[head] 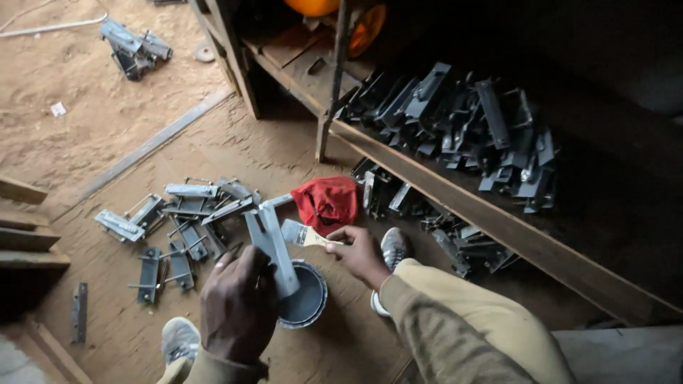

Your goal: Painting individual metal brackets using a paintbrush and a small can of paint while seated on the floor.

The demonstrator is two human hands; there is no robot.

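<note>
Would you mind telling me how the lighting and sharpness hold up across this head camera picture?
Head view: daylight is brightest on the sandy ground at upper left; the shelf recess at upper right falls into deep shadow, the stacked metal brackets there barely lit; the left hand, right hand and paintbrush look slightly soft; no strong glare on the paint can.

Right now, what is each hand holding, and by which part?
The left hand grips a grey metal bracket by its lower end; the right hand holds a paintbrush by its handle.
</note>
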